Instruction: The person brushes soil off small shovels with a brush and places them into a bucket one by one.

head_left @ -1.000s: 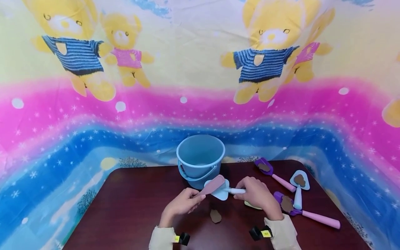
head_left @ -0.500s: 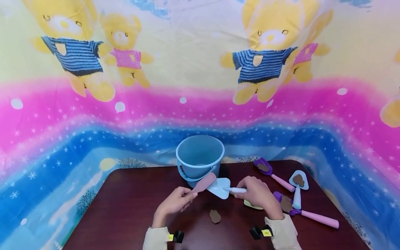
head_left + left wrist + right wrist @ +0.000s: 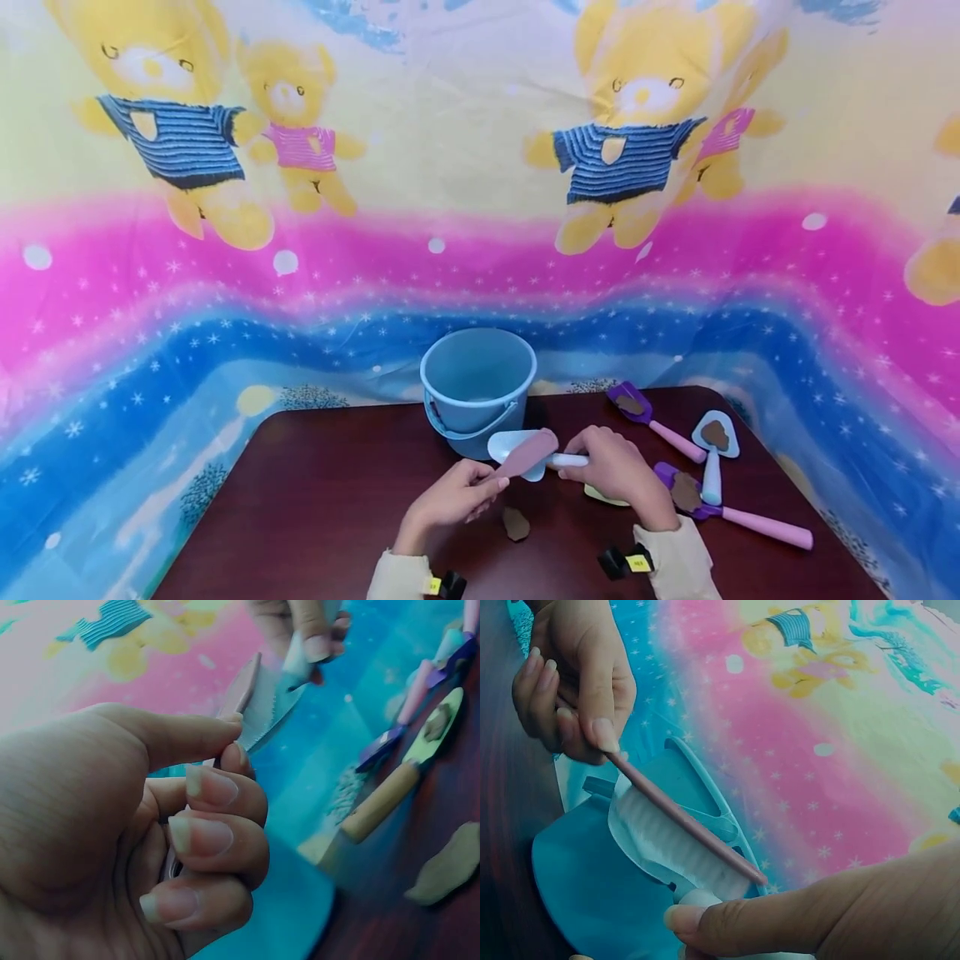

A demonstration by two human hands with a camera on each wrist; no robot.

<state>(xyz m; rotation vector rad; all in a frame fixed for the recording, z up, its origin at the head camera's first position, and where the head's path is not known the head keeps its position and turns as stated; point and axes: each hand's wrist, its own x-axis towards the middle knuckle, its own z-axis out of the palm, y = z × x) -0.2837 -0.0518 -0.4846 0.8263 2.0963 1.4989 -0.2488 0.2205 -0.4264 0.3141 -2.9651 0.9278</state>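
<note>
In the head view my left hand (image 3: 450,500) pinches the thin end of a flat pink spatula (image 3: 531,452), its fingers curled in. The spatula's blade lies across a pale blue toy trowel (image 3: 504,440), partly covering it. My right hand (image 3: 618,473) grips the trowel's white handle (image 3: 568,459). Edge-on in the right wrist view, the spatula (image 3: 697,829) lies over the trowel's ribbed face (image 3: 656,832); whether they touch is unclear. Both tools are held above the table, in front of a blue bucket (image 3: 480,417). Below them lies a flat brown piece (image 3: 515,524).
Two purple shovels (image 3: 624,398) with pink handles and another pale blue trowel (image 3: 712,479) lie at the right, each bearing brown pieces. A yellow-green trowel (image 3: 452,709) with a tan handle lies partly beneath my right hand. A bear-printed cloth (image 3: 450,167) stands behind the table.
My left hand moved the spatula left off part of the trowel, then back right, further across it. My right hand and the trowel stay almost in place.
</note>
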